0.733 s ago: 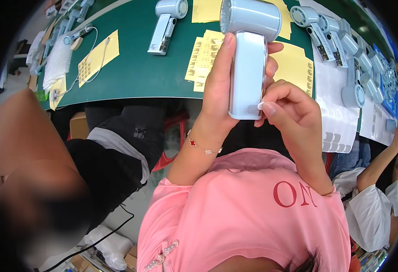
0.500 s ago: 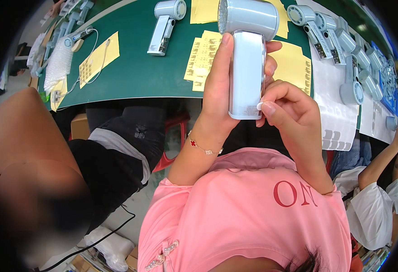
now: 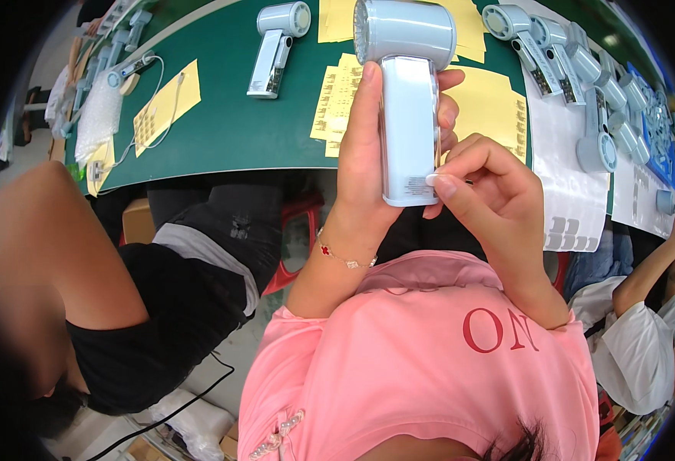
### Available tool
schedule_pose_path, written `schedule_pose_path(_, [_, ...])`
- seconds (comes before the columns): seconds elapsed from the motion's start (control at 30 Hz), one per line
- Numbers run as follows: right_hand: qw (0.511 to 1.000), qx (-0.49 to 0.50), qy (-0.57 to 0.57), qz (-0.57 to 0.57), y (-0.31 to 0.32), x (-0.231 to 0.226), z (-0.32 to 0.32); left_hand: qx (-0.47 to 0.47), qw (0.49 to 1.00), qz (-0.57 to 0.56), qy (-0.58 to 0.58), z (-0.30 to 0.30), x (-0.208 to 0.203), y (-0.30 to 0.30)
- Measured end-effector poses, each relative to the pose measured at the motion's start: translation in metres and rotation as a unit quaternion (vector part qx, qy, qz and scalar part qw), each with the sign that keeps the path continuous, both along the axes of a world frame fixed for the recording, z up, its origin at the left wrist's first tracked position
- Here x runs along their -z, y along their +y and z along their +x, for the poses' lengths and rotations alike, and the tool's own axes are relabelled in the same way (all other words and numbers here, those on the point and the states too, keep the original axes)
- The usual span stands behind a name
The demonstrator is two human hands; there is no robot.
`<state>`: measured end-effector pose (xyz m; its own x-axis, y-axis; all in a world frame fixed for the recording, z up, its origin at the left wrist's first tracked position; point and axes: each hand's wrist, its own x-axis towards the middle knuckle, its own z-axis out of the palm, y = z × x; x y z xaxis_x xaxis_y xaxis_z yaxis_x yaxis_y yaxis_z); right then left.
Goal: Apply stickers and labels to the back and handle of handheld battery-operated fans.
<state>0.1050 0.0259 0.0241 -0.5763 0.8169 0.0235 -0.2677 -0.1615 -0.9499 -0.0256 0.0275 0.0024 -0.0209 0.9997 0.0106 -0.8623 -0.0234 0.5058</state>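
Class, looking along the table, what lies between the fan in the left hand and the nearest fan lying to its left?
In the head view, yellow sheets lie on the green table between the held fan and the lying fan.

A green table (image 3: 234,131) bears yellow sheets (image 3: 487,107) and fans (image 3: 267,61).

Pale blue fan (image 3: 409,115), green table (image 3: 226,131), yellow sheets (image 3: 334,100) apparently dark-printed.
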Motion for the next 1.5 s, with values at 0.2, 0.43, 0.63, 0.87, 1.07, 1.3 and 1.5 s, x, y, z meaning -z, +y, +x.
schedule_pose_path(0.2, [1.000, 0.012, -0.009, 0.015, -0.004, 0.000, -0.002, -0.003, 1.000, 0.005, -0.001, -0.001, 0.003, -0.002])
schedule_pose_path(0.43, [0.983, 0.036, -0.120, 0.137, -0.003, 0.001, -0.001, -0.064, 0.998, -0.016, 0.024, 0.002, -0.001, -0.004])
schedule_pose_path(0.63, [0.986, 0.047, 0.099, -0.128, 0.009, 0.015, 0.003, -0.035, 0.990, 0.090, 0.101, -0.003, -0.006, -0.011])
schedule_pose_path(0.87, [0.827, 0.281, -0.323, 0.364, 0.089, 0.007, 0.064, -0.196, 0.780, -0.108, 0.585, -0.087, 0.001, 0.011])
schedule_pose_path(1.07, [0.594, 0.322, -0.692, 0.252, 0.199, 0.014, 0.154, -0.299, 0.286, -0.102, 0.905, -0.102, 0.034, 0.073])
schedule_pose_path(1.3, [0.747, 0.338, -0.498, 0.280, 0.154, -0.025, 0.141, -0.406, 0.133, -0.058, 0.902, -0.070, 0.019, 0.049])
schedule_pose_path(1.5, [0.804, 0.219, -0.262, 0.487, 0.068, -0.031, 0.062, 0.192, 0.966, -0.050, 0.164, 0.002, 0.014, 0.021])
